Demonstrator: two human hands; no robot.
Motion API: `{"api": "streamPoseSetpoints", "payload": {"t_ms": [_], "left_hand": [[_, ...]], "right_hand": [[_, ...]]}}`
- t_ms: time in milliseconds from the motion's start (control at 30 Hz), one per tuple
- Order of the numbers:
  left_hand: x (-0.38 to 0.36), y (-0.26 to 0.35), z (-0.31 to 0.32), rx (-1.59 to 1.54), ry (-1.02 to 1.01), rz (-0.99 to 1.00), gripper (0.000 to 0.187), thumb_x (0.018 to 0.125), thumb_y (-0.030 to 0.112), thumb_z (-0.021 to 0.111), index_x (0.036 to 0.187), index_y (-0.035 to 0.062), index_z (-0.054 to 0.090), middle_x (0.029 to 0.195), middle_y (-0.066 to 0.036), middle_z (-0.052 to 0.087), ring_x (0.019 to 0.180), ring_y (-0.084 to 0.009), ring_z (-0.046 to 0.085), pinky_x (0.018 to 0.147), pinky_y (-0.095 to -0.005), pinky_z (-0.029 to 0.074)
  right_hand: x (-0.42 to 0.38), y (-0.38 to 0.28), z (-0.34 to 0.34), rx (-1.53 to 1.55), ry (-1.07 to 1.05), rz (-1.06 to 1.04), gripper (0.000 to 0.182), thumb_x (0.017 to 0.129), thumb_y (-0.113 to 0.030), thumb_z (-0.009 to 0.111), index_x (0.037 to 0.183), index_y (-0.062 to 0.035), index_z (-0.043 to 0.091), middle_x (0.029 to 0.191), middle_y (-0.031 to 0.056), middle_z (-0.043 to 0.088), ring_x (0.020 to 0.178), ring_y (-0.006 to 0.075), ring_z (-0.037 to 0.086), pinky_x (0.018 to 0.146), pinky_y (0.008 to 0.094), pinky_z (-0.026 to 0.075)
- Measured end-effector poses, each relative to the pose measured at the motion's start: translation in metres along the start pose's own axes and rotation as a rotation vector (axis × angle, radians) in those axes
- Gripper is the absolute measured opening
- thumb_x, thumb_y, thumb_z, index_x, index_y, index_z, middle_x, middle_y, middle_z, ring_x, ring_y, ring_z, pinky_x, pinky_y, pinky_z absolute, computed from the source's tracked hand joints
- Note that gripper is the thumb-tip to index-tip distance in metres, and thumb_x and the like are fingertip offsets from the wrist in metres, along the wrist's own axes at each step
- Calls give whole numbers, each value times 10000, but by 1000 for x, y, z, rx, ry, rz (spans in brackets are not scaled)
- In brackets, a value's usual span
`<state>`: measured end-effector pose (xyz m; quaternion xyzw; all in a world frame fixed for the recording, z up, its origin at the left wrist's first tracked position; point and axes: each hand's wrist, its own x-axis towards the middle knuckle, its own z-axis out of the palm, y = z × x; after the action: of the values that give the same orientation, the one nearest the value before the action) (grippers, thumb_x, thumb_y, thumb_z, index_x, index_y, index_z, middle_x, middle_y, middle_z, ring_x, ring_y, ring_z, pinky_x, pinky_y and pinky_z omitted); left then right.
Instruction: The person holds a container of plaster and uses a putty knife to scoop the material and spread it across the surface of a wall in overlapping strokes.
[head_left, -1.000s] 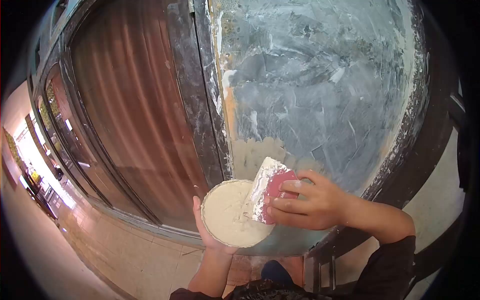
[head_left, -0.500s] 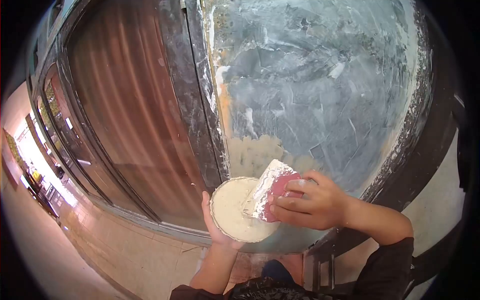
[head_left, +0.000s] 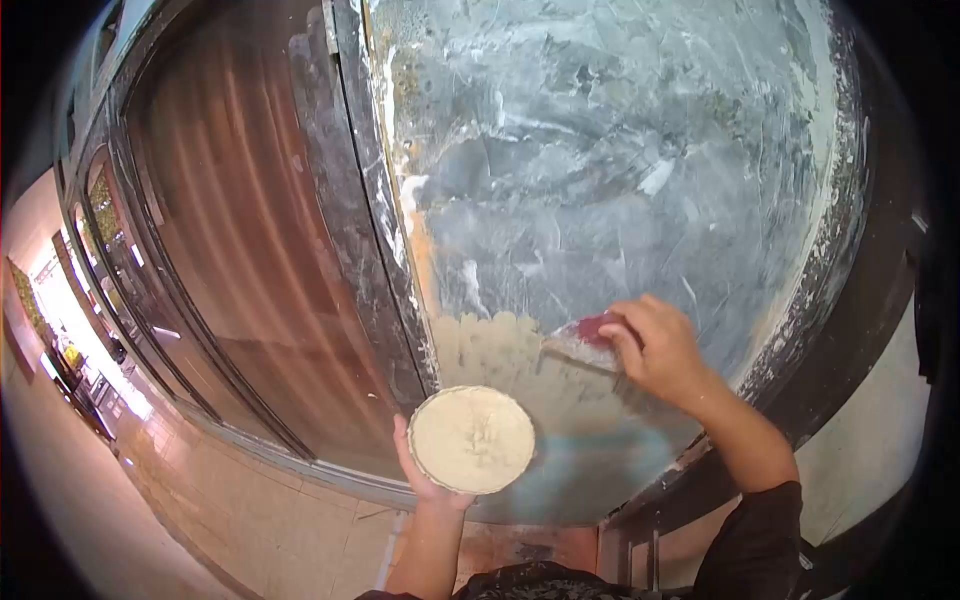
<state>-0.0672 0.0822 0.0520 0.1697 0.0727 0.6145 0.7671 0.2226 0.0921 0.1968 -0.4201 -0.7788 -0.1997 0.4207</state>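
My left hand (head_left: 428, 480) is wrapped round a round tub (head_left: 472, 440) of cream-coloured filler paste, its thumb up along the left side. The paste looks stirred near the middle. Up and to the right, my right hand (head_left: 660, 350) grips a pink putty scraper (head_left: 598, 331) with pale paste along its blade. The blade lies close over the wall (head_left: 590, 230), which is grey-blue with white smears. A band of fresh beige paste (head_left: 490, 350) with a scalloped upper edge covers the wall's lower part, just left of the scraper.
A dark door frame (head_left: 350, 190) with a glass pane and brown curtain (head_left: 230, 220) stands to the left. Dark flaking trim (head_left: 815, 250) borders the wall on the right. Tiled floor (head_left: 270, 510) runs below, toward a bright opening at far left.
My right hand has lifted the scraper out of the tub and carried it up and right to the wall. The tub sits slightly lower in view.
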Motion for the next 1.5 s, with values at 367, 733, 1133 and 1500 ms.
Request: {"api": "streamPoseSetpoints", "payload": {"t_ms": [367,733,1133,1500], "left_hand": [[-9,9,8,-20,41,89,876,949,762,375,1465,68,516,1517,-212,491,1313,-506,513,969,-866,358],[-18,-3,1,-72,110,135,863,962,753,355,1461,66,510,1492,-219,510,1284,-504,533,964,-813,418],[-44,-16,7,29,116,172,842,969,742,355,1411,56,564,1420,-175,583,1274,-394,577,1045,-576,494],[-40,-9,2,26,84,150,856,973,741,346,1420,39,550,1419,-179,584,1268,-400,580,1044,-572,495]], "right_hand": [[-8,20,32,-111,-3,-89,158,915,-166,732,1028,-67,687,879,32,709,776,238,603,723,392,367],[-5,18,33,-131,-2,-138,152,887,-158,747,1007,-84,689,789,11,684,744,218,577,734,402,333],[5,16,32,-128,92,-147,141,876,-157,748,984,-89,688,804,16,691,735,219,580,738,413,320],[-3,18,46,-145,140,-163,112,908,-194,724,947,-101,676,750,13,655,702,217,559,727,418,306]]}}
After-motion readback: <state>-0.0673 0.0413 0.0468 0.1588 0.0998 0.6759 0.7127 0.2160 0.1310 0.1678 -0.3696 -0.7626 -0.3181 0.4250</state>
